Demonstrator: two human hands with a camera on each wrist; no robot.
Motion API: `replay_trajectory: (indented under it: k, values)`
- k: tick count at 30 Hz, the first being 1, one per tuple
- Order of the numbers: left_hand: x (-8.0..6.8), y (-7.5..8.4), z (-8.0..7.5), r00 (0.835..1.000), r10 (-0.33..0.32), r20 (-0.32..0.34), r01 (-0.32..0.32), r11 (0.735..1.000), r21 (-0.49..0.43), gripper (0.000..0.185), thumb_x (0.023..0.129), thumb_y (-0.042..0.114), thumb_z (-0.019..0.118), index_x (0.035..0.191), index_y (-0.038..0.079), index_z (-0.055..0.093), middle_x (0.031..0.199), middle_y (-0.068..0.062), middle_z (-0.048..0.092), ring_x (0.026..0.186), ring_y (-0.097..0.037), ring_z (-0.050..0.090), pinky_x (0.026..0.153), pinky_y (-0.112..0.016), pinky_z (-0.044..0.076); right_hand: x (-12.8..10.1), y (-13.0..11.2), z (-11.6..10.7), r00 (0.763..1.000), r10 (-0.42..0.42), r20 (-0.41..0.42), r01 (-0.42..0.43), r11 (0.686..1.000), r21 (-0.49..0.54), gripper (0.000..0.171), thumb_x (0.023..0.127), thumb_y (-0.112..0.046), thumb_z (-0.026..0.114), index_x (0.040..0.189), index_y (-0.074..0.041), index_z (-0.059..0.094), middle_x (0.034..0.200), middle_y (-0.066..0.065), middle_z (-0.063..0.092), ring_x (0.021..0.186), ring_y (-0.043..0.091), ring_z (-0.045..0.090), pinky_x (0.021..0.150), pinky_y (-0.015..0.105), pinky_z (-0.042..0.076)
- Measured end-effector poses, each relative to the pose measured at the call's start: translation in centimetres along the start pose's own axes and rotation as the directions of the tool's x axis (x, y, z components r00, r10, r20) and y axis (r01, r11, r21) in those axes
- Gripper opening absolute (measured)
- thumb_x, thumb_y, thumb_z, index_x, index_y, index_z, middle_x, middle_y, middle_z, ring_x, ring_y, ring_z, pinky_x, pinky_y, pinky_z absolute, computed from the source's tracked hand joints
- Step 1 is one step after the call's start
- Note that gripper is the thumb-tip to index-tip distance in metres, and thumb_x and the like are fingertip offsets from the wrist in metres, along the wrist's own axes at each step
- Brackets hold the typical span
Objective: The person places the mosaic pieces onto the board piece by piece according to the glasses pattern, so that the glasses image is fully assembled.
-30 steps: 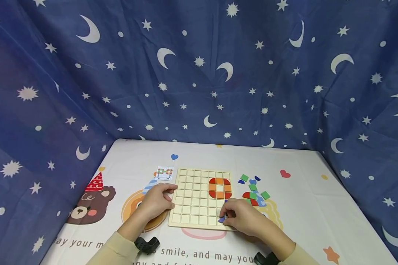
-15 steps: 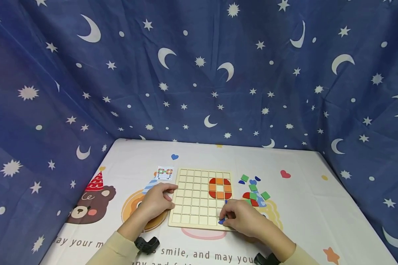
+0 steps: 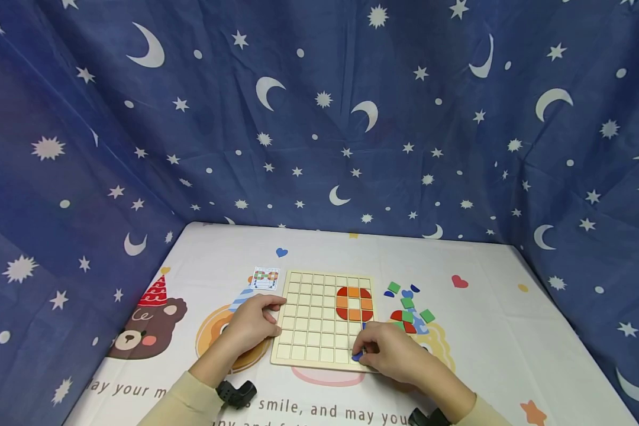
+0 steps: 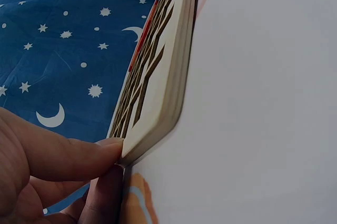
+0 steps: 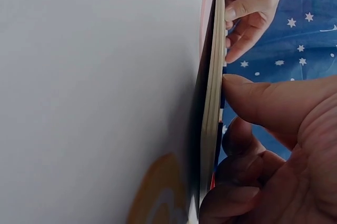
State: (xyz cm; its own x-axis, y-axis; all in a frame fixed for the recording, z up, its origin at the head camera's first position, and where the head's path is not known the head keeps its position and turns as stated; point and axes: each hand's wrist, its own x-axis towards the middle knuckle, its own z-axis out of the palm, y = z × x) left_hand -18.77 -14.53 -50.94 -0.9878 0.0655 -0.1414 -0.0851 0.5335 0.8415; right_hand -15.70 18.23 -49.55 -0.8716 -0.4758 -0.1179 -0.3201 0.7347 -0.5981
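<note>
A pale wooden grid board point(image 3: 314, 324) lies on the table, with a ring of red and orange tiles point(image 3: 354, 292) at its upper right. My left hand point(image 3: 252, 322) holds the board's left edge; in the left wrist view its thumb point(image 4: 97, 155) is at the board's corner, with bent fingers beside it. Over the lower right of the board, my right hand point(image 3: 391, 352) pinches a small blue piece with a curved edge point(image 3: 357, 357). Part of another blue piece point(image 3: 364, 325) shows beside the knuckles. The right hand hides the board's lower right corner.
Right of the board lie loose green squares point(image 3: 428, 316), red curved pieces point(image 3: 396, 315) and blue pieces point(image 3: 415, 289). A pattern card point(image 3: 265, 278) lies beyond the board's upper left corner. A blue star-printed curtain point(image 3: 319, 118) stands behind the printed white tablecloth point(image 3: 474, 331).
The blue piece at my right fingertips has turned slightly over the board's lower right. Both hands stay almost where they were, and the head view has shifted a little.
</note>
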Motion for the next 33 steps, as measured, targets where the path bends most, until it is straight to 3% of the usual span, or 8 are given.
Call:
replay_trajectory:
  k: [6, 11, 20, 27, 33]
  values:
    - [0.0, 0.0, 0.0, 1.0, -0.001, 0.001, 0.001, 1.0, 0.004, 0.063, 0.073, -0.007, 0.086, 0.131, 0.014, 0.076, 0.115, -0.004, 0.07, 0.084, -0.015, 0.06, 0.072, -0.03, 0.052, 0.0, 0.0, 0.1, 1.0, 0.0, 0.009, 0.0, 1.0, 0.0, 0.024, 0.09, -0.013, 0.086, 0.088, -0.036, 0.078, 0.086, -0.019, 0.063, 0.082, 0.005, 0.056, 0.072, 0.023, 0.047]
    - [0.0, 0.0, 0.0, 1.0, 0.0, -0.001, 0.0, 1.0, 0.008, 0.063, 0.073, -0.007, 0.087, 0.131, 0.015, 0.077, 0.114, -0.003, 0.069, 0.084, -0.015, 0.06, 0.073, -0.031, 0.052, 0.0, 0.1, -0.1, 1.0, -0.003, 0.011, 0.003, 1.0, 0.012, 0.023, 0.09, -0.014, 0.085, 0.09, -0.036, 0.078, 0.083, -0.016, 0.06, 0.08, 0.005, 0.055, 0.069, 0.023, 0.045]
    - [-0.1, 0.0, 0.0, 1.0, 0.0, -0.003, 0.0, 1.0, 0.0, 0.063, 0.072, -0.007, 0.087, 0.132, 0.014, 0.076, 0.114, -0.003, 0.07, 0.084, -0.015, 0.06, 0.073, -0.03, 0.051, -0.7, 1.6, -1.8, 0.991, 0.079, -0.105, -0.082, 0.996, -0.024, 0.024, 0.088, -0.009, 0.086, 0.091, -0.031, 0.076, 0.079, -0.011, 0.056, 0.077, 0.007, 0.053, 0.067, 0.023, 0.044]
    - [-0.1, 0.1, 0.0, 1.0, -0.005, -0.005, 0.005, 1.0, 0.005, 0.064, 0.072, -0.006, 0.086, 0.131, 0.015, 0.077, 0.114, -0.003, 0.07, 0.085, -0.014, 0.06, 0.073, -0.03, 0.051, -1.4, 3.4, -3.5, 0.947, 0.253, -0.195, -0.26, 0.966, -0.005, 0.023, 0.089, -0.006, 0.086, 0.092, -0.026, 0.076, 0.08, -0.004, 0.057, 0.078, 0.013, 0.055, 0.065, 0.023, 0.047]
    - [0.0, 0.0, 0.1, 1.0, -0.003, -0.008, 0.003, 1.0, 0.012, 0.064, 0.072, -0.006, 0.086, 0.131, 0.015, 0.077, 0.114, -0.003, 0.07, 0.084, -0.014, 0.06, 0.074, -0.03, 0.051, -1.7, 5.2, -4.6, 0.897, 0.363, -0.252, -0.371, 0.928, 0.019, 0.024, 0.09, -0.004, 0.084, 0.109, -0.017, 0.077, 0.086, 0.003, 0.058, 0.074, 0.018, 0.055, 0.053, 0.026, 0.052]
